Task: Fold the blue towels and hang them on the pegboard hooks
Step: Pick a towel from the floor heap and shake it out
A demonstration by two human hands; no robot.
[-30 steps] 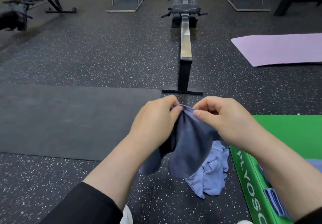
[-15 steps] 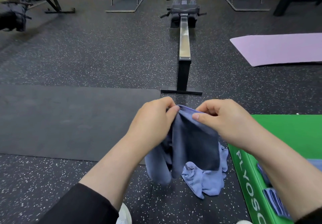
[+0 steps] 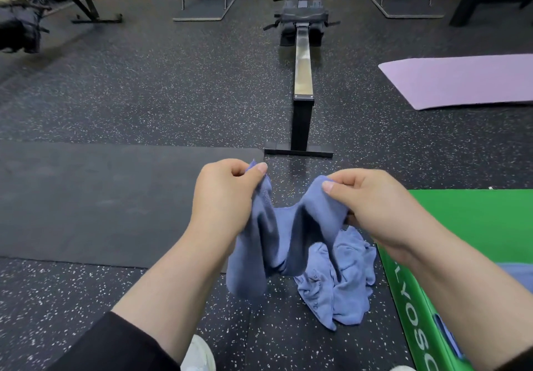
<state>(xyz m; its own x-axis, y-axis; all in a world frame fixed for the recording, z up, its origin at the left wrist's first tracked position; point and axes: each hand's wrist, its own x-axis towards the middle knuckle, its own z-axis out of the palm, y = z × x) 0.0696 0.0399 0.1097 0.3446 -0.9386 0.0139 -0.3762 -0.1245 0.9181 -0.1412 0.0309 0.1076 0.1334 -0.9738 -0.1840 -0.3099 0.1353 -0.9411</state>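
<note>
I hold a dark blue towel [image 3: 288,238] in front of me above the floor. My left hand [image 3: 225,197] pinches one top corner and my right hand [image 3: 372,206] pinches the other, the cloth sagging in a dip between them. Below it on the speckled floor lies a crumpled lighter blue towel [image 3: 343,281]. Another bit of blue cloth [image 3: 516,275] shows on the green box behind my right forearm. No pegboard or hooks are in view.
A green plyo box [image 3: 476,226] stands at my right. A black mat [image 3: 86,197] lies to the left, a rowing machine [image 3: 302,82] straight ahead, a purple mat [image 3: 461,82] at far right. Gym frames line the back wall. My white shoes [image 3: 199,353] show below.
My hands have moved apart, the left to the left and the right to the right, spreading the towel's top edge, which was bunched between them.
</note>
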